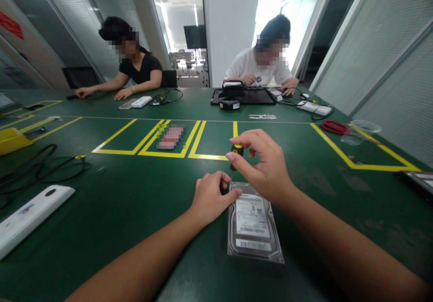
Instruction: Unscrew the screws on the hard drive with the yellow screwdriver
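A silver hard drive (252, 223) with white printed labels lies flat on the green table in front of me. My left hand (211, 198) grips its far left corner, thumb on the top face and fingers curled by the edge. In my right hand (265, 164) is a black and yellow screwdriver (237, 151), its handle pinched between thumb and fingers. The screwdriver stands nearly upright, its thin shaft reaching down to that far left corner. My left fingertips are close beside the tip. Whether a screw sits under it is hidden.
Yellow tape (162, 154) marks areas on the table. A white power strip (34, 221) and black cables (64, 169) lie left. Red cable (334, 127) and another drive (419, 178) are right. Two people sit opposite, near a black panel (259, 96) and a phone (127, 104).
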Demonstrator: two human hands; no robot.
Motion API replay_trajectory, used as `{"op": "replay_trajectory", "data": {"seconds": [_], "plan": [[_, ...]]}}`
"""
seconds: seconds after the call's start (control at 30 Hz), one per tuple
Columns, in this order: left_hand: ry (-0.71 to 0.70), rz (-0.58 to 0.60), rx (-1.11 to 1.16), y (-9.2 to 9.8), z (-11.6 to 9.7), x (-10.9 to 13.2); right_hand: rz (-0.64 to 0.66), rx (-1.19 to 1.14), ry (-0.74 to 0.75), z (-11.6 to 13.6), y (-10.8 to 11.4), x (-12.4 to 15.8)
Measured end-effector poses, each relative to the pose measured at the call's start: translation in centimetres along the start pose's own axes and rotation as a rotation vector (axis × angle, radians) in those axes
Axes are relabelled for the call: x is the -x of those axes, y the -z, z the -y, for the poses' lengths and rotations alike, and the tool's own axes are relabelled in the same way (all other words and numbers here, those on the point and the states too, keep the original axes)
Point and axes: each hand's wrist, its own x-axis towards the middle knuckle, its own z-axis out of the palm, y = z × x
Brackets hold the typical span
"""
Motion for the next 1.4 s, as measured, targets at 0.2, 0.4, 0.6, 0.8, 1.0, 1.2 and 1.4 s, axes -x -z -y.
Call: {"op": "replay_trajectory", "data": {"seconds": [0.2, 0.4, 0.6, 0.8, 1.0, 1.2, 1.4], "plan": [[0.002, 0.004, 0.012, 0.02, -0.01, 0.00, -0.015, 0.015, 0.002, -0.12, -0.07, -0.10], [-0.003, 0.005, 0.009, 0.00, 0.05, -0.04, 0.004, 0.050, 0.025, -0.34, -0.06, -0.04], [-0.001, 0.002, 0.012, -0.06, 0.07, -0.04, 0.030, 0.034, 0.010, -0.34, -0.02, -0.11], [0.002, 0.002, 0.005, -0.16, 0.16, -0.05, 0.035, 0.039, 0.010, -0.24, 0.04, -0.02], [-0.007, -0.004, 0.013, -0.22, 0.24, 0.01, 0.073, 0.038, -0.016, -0.19, 0.17, -0.05], [-0.011, -0.016, 0.020, -0.30, 0.32, -0.01, 0.137, -0.012, 0.038, -0.08, 0.18, -0.24], [-0.011, -0.013, 0.010, -0.24, 0.23, -0.01, 0.143, -0.017, 0.045, -0.10, 0.05, -0.28]]}}
